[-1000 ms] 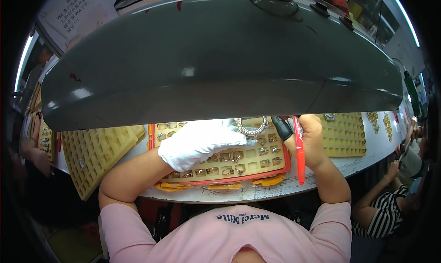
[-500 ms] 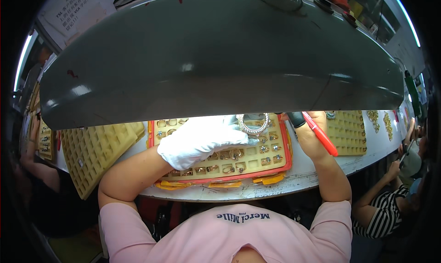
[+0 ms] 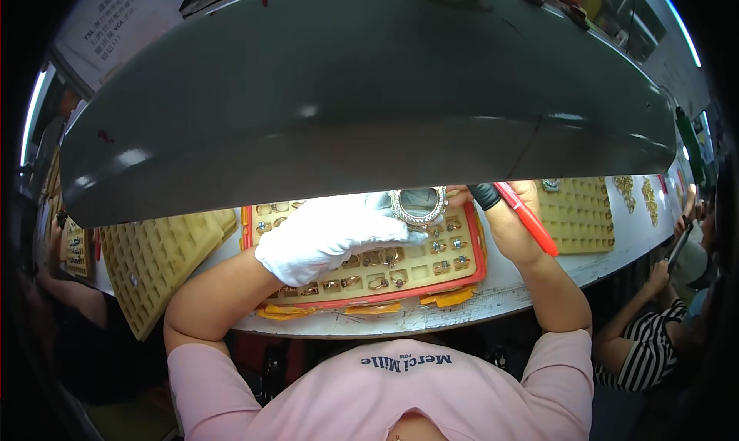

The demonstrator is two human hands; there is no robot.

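Observation:
My left hand, in a white glove, is closed on a round silver frame with a beaded, ornate rim and a dark middle, like a watch case. It is held over a ring tray with red edging and several stone-set rings in its slots. My bare right hand is closed around a black handle, its fingertips close to the frame's right side. A red pen lies across this hand, pointing back over the wrist. The lamp hides the upper parts of both hands and the black handle's working end.
A large grey lamp hood hangs low over the hands. Yellowish slotted trays stand at left and right. Gold chains lie farther right. Co-workers sit at both sides, one in a striped garment.
The whole view has shifted slightly, with lamp and tray a little to the left. Both hands keep their grip, and the silver frame is turned slightly.

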